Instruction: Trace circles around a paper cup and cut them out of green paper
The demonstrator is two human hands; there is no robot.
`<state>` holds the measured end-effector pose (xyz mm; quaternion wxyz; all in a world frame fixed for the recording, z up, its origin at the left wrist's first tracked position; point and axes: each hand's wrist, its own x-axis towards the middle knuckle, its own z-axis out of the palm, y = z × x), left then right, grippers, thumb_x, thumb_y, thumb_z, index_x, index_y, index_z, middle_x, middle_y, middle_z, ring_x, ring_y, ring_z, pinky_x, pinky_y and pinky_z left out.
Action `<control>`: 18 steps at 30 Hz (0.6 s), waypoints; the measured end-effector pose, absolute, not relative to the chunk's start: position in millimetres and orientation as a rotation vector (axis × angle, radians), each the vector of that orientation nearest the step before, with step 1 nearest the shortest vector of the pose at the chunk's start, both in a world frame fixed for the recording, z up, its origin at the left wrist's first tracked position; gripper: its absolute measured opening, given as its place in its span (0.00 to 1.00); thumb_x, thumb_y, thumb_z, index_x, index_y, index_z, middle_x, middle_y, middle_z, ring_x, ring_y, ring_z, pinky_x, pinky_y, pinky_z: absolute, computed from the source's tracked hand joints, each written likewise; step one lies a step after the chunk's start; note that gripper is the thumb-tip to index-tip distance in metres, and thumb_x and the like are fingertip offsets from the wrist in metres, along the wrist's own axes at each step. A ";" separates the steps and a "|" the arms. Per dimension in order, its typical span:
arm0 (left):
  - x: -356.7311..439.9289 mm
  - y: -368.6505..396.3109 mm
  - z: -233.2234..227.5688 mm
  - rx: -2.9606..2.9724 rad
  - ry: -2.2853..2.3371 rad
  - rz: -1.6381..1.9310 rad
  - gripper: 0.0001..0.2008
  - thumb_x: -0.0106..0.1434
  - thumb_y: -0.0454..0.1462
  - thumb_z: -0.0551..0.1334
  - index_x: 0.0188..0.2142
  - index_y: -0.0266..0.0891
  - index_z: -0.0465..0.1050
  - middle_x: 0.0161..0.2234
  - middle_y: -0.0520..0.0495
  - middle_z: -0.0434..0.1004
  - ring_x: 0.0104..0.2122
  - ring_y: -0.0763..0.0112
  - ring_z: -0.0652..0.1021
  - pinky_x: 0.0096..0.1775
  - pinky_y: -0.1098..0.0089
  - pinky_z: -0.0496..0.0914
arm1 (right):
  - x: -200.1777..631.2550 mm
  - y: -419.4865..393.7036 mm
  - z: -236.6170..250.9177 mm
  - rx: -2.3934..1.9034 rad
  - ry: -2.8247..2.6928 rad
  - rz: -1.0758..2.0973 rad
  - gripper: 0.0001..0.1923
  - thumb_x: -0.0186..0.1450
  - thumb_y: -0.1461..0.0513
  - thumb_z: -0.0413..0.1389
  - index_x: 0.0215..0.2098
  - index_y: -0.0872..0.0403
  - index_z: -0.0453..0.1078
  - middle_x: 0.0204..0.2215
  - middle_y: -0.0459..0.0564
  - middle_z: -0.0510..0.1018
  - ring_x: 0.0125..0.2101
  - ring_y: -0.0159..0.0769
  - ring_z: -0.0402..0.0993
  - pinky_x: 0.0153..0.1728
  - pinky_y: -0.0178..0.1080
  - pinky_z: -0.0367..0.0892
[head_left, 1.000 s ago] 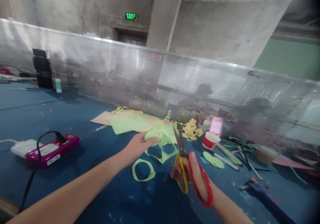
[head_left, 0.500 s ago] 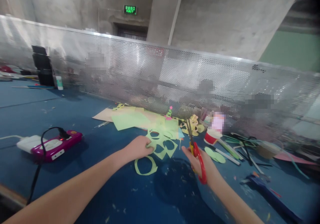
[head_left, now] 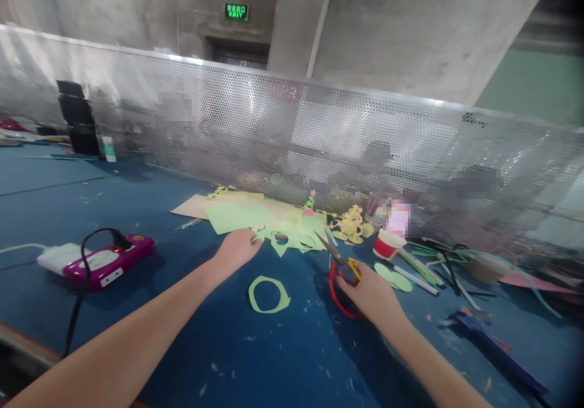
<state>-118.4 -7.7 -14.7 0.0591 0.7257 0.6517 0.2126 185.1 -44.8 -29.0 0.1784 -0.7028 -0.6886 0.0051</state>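
Scissors (head_left: 340,262) lowered onto the blue table (head_left: 137,213) beneath concrete walls.

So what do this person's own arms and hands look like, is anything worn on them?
Both arms come in bare from the bottom edge, with no sleeve in sight. The left hand and right hand have no glove, and no watch, bracelet or ring shows. The fingers are too blurred to judge the nails.

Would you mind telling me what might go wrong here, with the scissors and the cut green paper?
The scissors under the right hand point their blades toward the green paper; a slip could snag it. The left hand lies on that paper near the blade tips and might get nicked. The loose paper ring could be swept away.
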 end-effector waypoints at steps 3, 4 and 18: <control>-113.6 -8.1 -10.0 2.110 1.912 0.696 0.19 0.63 0.46 0.50 0.20 0.40 0.62 0.19 0.49 0.67 0.22 0.66 0.72 0.26 0.70 0.59 | 185.1 -45.9 -29.2 -2.023 -1.979 -0.031 0.19 0.64 0.49 0.50 0.40 0.56 0.70 0.30 0.55 0.79 0.33 0.47 0.76 0.32 0.40 0.65; -110.5 -9.7 -8.7 2.098 1.896 0.717 0.20 0.64 0.48 0.49 0.22 0.40 0.63 0.19 0.50 0.67 0.22 0.67 0.72 0.26 0.70 0.58 | 184.9 -46.1 -30.3 -2.024 -1.993 -0.053 0.19 0.64 0.49 0.50 0.39 0.57 0.70 0.31 0.56 0.79 0.34 0.47 0.76 0.33 0.40 0.65; -54.7 -57.2 -14.1 1.851 1.102 0.684 0.16 0.57 0.49 0.62 0.26 0.38 0.75 0.24 0.49 0.81 0.26 0.68 0.78 0.30 0.72 0.65 | 149.5 -75.9 -16.1 -1.235 -1.967 0.630 0.18 0.67 0.51 0.50 0.45 0.54 0.69 0.39 0.52 0.78 0.39 0.37 0.75 0.42 0.37 0.70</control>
